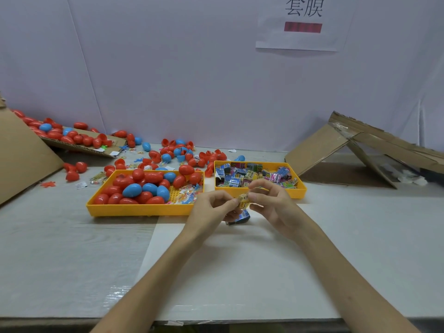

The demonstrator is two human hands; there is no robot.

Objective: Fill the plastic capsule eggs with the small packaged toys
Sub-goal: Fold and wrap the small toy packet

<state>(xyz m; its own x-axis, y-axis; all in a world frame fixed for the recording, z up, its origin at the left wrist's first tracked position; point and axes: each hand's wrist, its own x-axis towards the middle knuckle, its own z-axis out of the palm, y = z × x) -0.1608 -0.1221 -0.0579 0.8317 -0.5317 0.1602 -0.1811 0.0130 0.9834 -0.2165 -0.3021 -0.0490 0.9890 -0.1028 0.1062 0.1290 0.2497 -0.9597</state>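
White, film-covered tabletop (240,260) where the left hand (211,207) and right hand (274,203) pinch one crinkly yellow toy packet (243,200) between curled fingertips, near yellow trays of glossy plastic eggs (132,189) and foil-bright packaged toys (240,176); the packet seems readied, so next probably comes fetching an egg.

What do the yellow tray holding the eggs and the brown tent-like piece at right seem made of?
Yellow tray: probably moulded plastic, uniform colour, slight sheen, gridded perforated floor. Brown piece: corrugated cardboard, matte, with ragged torn edges and shiny tape strips.
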